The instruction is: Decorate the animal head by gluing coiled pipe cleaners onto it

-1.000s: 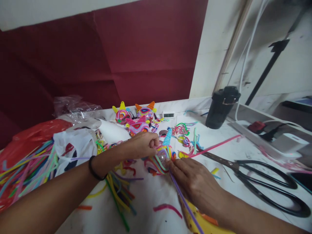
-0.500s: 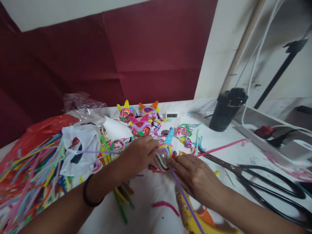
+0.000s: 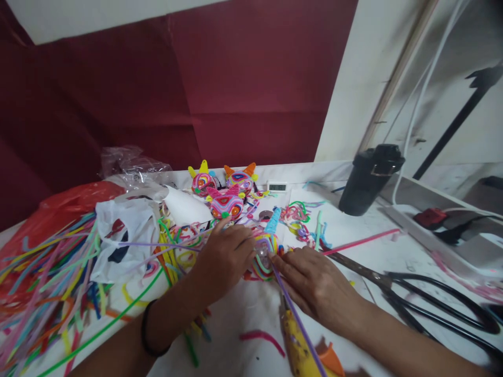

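A small animal-head ornament [image 3: 270, 238] wound in bright pipe cleaners, with a light blue horn and a clear round part, sits between my hands. My left hand [image 3: 226, 259] is closed at its left side, fingers curled and partly hidden. At its right side my right hand [image 3: 314, 285] pinches a purple pipe cleaner [image 3: 301, 330], pressing it beside the clear part; its tail runs toward me. Below my right hand lies a yellow glue gun [image 3: 296, 343], partly covered. A short pink pipe cleaner piece [image 3: 263, 336] rests on the table nearby.
Large black-handled scissors [image 3: 387, 283] lie at right, near a black bottle [image 3: 369, 180] and a power strip [image 3: 451, 230]. Finished animal heads [image 3: 226, 204] stand at the back. Many loose pipe cleaners [image 3: 51, 277], a white bag [image 3: 126, 241] and a red bag [image 3: 78, 196] fill the left.
My left hand has shifted slightly down and left, its fingers lower against the ornament. The right hand stays at the same spot with the purple pipe cleaner. The view has moved slightly.
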